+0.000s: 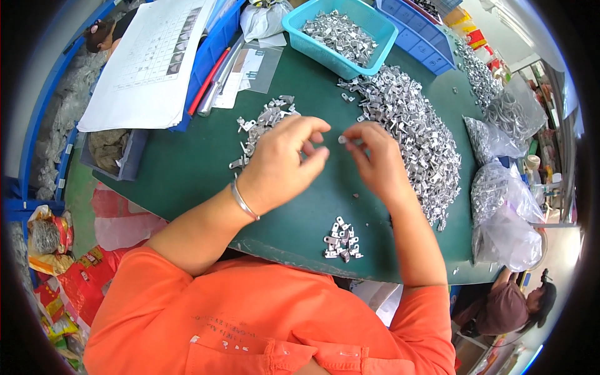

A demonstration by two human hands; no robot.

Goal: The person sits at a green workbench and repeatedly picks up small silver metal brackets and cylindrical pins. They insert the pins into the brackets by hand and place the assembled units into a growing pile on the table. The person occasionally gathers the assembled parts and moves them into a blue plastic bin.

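Note:
My right hand [377, 157] pinches a small silvery metal piece [342, 139] between thumb and forefinger, above the green table. Opposite it, my left hand [284, 159] has its thumb and forefinger apart, with nothing visible between them; its other fingers are curled and partly hidden. Under and beyond the left hand lies a loose group of metal brackets [252, 128]. A big heap of similar small metal parts [412, 119] spreads beside my right hand and forearm. Close to the table's near edge sits a small cluster of brackets [342, 240].
A turquoise basin [295, 28] of metal parts stands at the far side, beside a blue bin [431, 47]. Papers [144, 69], a red pen [209, 84] and a grey tray [134, 156] are on the left. Bags of parts [494, 194] line the right edge. Two people are nearby.

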